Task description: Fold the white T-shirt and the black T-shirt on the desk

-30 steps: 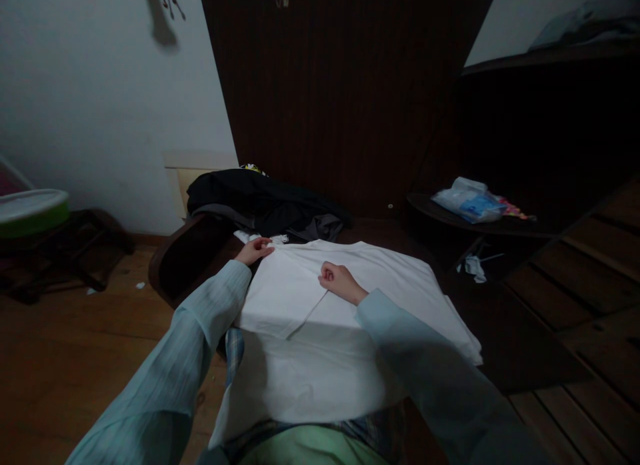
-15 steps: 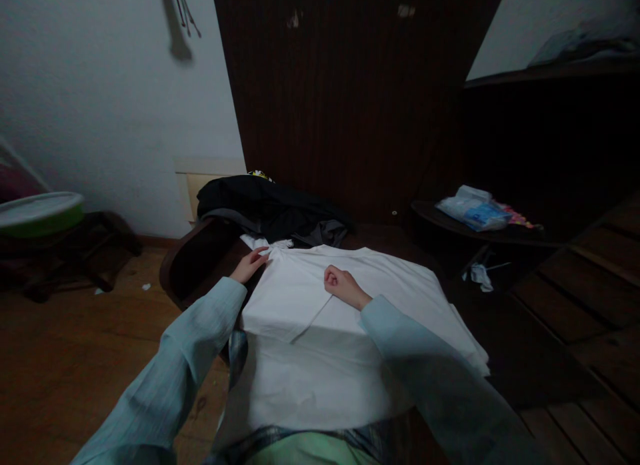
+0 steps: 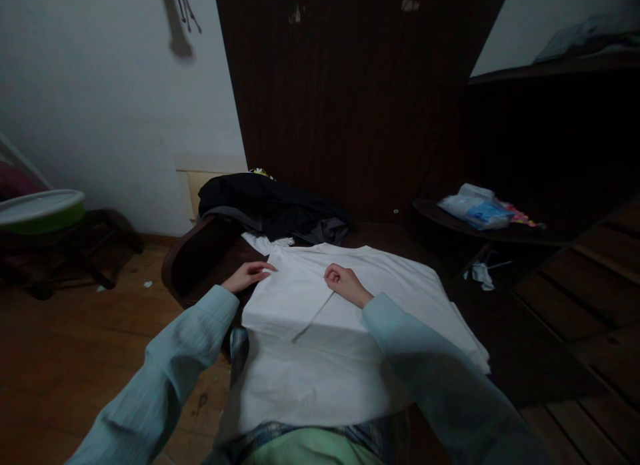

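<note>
A white shirt (image 3: 345,345) lies spread flat across a dark wooden table (image 3: 505,345) in front of me, its left sleeve folded inward over the body. My left hand (image 3: 246,276) rests flat with fingers together on the shirt's left edge near the shoulder. My right hand (image 3: 343,281) is curled into a fist on the middle of the shirt, pinching the edge of the folded sleeve. Both my arms wear pale blue sleeves.
A pile of dark clothes (image 3: 273,208) lies at the table's far end. A side shelf (image 3: 480,231) on the right holds plastic-wrapped packs (image 3: 475,206). A green and white basin (image 3: 40,211) sits on a low stool at the left. Wooden floor (image 3: 75,358) surrounds the table.
My left hand has slid down along the shirt's left edge, from the collar toward me. My right fist has stayed in place.
</note>
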Demonstrator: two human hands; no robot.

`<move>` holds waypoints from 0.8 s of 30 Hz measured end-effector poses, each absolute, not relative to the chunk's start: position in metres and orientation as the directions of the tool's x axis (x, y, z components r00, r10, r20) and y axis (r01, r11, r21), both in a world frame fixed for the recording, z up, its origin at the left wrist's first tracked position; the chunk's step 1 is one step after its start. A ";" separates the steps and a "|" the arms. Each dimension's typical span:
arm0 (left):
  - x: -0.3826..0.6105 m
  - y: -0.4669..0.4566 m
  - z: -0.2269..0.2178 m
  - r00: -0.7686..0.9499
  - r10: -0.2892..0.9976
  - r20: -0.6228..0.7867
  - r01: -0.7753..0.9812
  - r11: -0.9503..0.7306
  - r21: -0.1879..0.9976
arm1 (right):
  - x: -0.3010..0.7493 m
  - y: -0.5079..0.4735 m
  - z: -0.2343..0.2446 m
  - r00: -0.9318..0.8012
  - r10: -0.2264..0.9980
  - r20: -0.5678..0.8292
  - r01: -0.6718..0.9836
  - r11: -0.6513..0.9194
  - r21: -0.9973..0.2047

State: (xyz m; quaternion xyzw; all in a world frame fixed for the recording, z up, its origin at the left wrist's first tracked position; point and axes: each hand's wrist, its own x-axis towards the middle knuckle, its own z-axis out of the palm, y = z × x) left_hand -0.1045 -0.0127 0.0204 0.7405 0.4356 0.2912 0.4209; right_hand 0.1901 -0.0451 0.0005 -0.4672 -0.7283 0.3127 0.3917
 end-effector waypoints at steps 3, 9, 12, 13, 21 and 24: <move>-0.106 -0.011 0.018 0.446 0.894 0.049 0.377 -0.237 0.895 | 0.190 -0.046 0.004 -0.195 0.949 0.247 0.347 0.302 -0.888; -0.108 -0.014 0.016 0.458 0.889 0.016 0.363 -0.204 0.909 | 0.185 -0.054 0.022 -0.107 0.984 -0.142 0.244 -0.112 -0.963; -0.107 -0.016 0.014 0.425 0.904 0.051 0.395 -0.235 0.888 | 0.184 -0.068 0.031 -0.150 0.933 -0.327 0.268 -0.280 -0.922; -0.106 -0.016 0.013 0.414 0.908 0.062 0.403 -0.244 0.882 | 0.184 -0.074 0.033 -0.197 0.924 -0.327 0.270 -0.269 -0.924; -0.103 -0.018 0.010 0.405 0.911 0.080 0.453 -0.276 0.848 | 0.185 -0.116 0.026 -0.308 0.950 -0.046 0.348 0.067 -0.935; -0.103 -0.019 0.011 0.413 0.903 0.115 0.419 -0.301 0.857 | 0.182 -0.123 0.021 -0.376 0.924 0.076 0.458 0.256 -0.851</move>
